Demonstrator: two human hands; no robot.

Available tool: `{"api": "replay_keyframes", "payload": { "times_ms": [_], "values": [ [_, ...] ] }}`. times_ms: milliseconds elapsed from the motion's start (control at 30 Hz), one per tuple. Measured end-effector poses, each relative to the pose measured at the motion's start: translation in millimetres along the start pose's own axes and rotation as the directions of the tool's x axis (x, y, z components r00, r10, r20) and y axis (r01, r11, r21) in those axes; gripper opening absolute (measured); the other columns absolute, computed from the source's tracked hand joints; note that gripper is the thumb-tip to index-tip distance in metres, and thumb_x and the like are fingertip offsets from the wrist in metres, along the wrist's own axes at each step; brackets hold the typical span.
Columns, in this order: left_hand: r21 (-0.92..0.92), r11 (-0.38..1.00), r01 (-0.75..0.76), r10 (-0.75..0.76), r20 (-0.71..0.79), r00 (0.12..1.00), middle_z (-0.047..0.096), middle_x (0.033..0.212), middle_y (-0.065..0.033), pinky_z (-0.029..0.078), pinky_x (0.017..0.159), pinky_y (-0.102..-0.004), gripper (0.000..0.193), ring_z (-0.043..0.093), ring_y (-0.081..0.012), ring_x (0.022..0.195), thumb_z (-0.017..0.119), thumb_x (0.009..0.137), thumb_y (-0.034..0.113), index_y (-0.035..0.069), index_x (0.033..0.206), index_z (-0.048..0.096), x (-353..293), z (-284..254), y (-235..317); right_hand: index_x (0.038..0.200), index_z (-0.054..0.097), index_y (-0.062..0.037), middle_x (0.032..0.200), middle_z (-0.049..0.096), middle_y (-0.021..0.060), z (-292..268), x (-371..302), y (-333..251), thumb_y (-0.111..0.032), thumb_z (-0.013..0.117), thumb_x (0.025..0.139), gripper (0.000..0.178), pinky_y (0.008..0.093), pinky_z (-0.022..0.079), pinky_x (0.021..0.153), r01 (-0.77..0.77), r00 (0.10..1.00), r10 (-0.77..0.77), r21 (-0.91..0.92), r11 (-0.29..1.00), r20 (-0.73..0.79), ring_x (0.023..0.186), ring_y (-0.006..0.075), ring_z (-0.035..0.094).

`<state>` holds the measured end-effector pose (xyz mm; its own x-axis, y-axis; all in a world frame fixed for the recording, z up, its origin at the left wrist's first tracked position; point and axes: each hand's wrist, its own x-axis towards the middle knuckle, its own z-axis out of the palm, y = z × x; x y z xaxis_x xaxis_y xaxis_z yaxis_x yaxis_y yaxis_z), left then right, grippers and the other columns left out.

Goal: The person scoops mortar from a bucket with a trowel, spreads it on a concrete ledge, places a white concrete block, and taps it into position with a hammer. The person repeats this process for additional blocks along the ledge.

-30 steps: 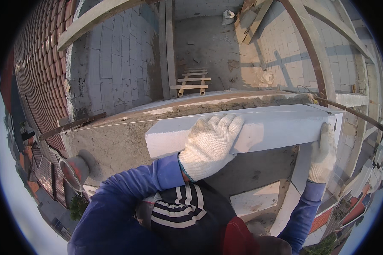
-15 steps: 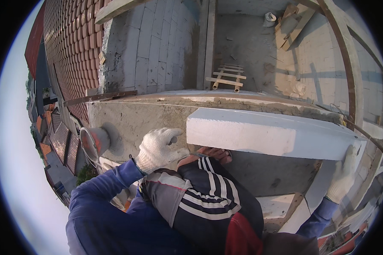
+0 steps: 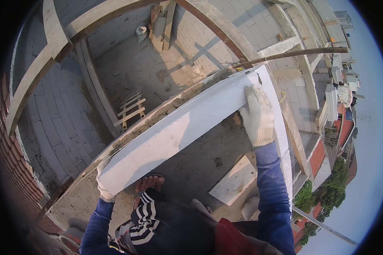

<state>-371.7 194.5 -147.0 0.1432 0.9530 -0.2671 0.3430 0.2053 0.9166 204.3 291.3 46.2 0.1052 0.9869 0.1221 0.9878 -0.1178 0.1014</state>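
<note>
A long white lightweight concrete block (image 3: 178, 129) lies along the mortar-topped wall edge, slanting from lower left to upper right. At its near left end my left hand (image 3: 104, 183), in a white knitted glove, grips the end face, with some fingers hidden behind the block. My right hand (image 3: 258, 119), gloved the same way, is closed over the block's far right end, where another white block (image 3: 281, 131) meets it at a corner. My bare foot (image 3: 151, 182) in a sandal stands just below the block's left part.
Beyond the wall, a lower room holds a small wooden ladder (image 3: 131, 109), leaning planks (image 3: 161, 27) and a white sack (image 3: 141, 33). A bucket (image 3: 70, 239) stands at lower left. A pale board (image 3: 234, 180) lies near my right arm. Concrete beams (image 3: 219, 21) cross above the room.
My view has turned to the right. My left hand, previously apart from the block with fingers curled, has taken hold of its left end. My right hand stays at the right end.
</note>
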Motion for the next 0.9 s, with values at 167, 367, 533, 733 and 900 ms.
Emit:
{"api": "replay_keyframes", "payload": {
  "times_ms": [167,367,533,733,900],
  "values": [
    [-0.032,0.999,0.037,-0.036,0.025,0.999,0.069,0.15,-0.0167,0.057,0.114,-0.0407,0.085,0.069,-0.0264,0.136,0.095,0.09,0.023,0.0,0.16,0.053,0.8,-1.5,-13.3,0.157,0.064,-0.0077,0.162,0.062,0.0235,-2.6,-19.0,-2.8,-0.015,0.088,0.09,0.072,0.0478,0.047,0.125,-0.108,0.993,0.11,0.053,0.993,-0.051,0.151,0.044,0.058],
    [0.117,0.993,-0.014,0.012,0.024,1.0,0.069,0.15,-0.0162,0.059,0.113,-0.0401,0.082,0.07,-0.0259,0.136,0.094,0.091,0.018,0.001,0.16,0.053,-0.1,0.2,15.4,0.152,0.068,-0.007,0.154,0.07,0.0226,-5.7,-0.5,26.3,-0.022,0.09,0.089,0.068,0.0439,0.06,0.107,-0.006,0.999,0.01,-0.08,0.997,0.053,0.129,0.0403,0.075],
    [-0.166,0.968,0.19,-0.185,0.042,0.982,0.069,0.149,-0.0163,0.059,0.111,-0.0415,0.079,0.07,-0.0284,0.135,0.093,0.091,0.022,0.003,0.159,0.056,-6.7,-2.8,7.0,0.151,0.071,-0.0119,0.152,0.072,0.0169,1.2,5.8,28.4,-0.025,0.079,0.102,0.051,0.0431,0.061,0.108,-0.043,0.984,0.062,-0.116,0.992,0.164,0.132,0.0312,0.075],
    [0.356,0.881,-0.312,0.303,0.083,0.95,0.069,0.148,-0.0212,0.06,0.107,-0.0454,0.075,0.073,-0.0383,0.131,0.093,0.091,0.028,0.002,0.154,0.061,8.1,-13.2,4.6,0.156,0.068,-0.0127,0.158,0.068,0.0121,-3.1,10.4,30.5,-0.031,0.074,0.108,0.052,0.0405,0.058,0.113,-0.15,0.953,0.182,-0.146,0.978,0.242,0.143,0.0292,0.068],
    [0.32,0.92,-0.226,0.21,0.083,0.974,0.067,0.149,-0.0229,0.059,0.109,-0.044,0.068,0.071,-0.0408,0.132,0.088,0.094,0.028,0.002,0.151,0.063,10.2,-5.0,12.4,0.157,0.067,-0.0109,0.158,0.069,0.0108,4.9,3.7,54.6,-0.03,0.071,0.112,0.05,0.039,0.057,0.113,-0.082,0.978,0.097,-0.085,0.993,0.187,0.144,0.0294,0.068]
  ]
}}
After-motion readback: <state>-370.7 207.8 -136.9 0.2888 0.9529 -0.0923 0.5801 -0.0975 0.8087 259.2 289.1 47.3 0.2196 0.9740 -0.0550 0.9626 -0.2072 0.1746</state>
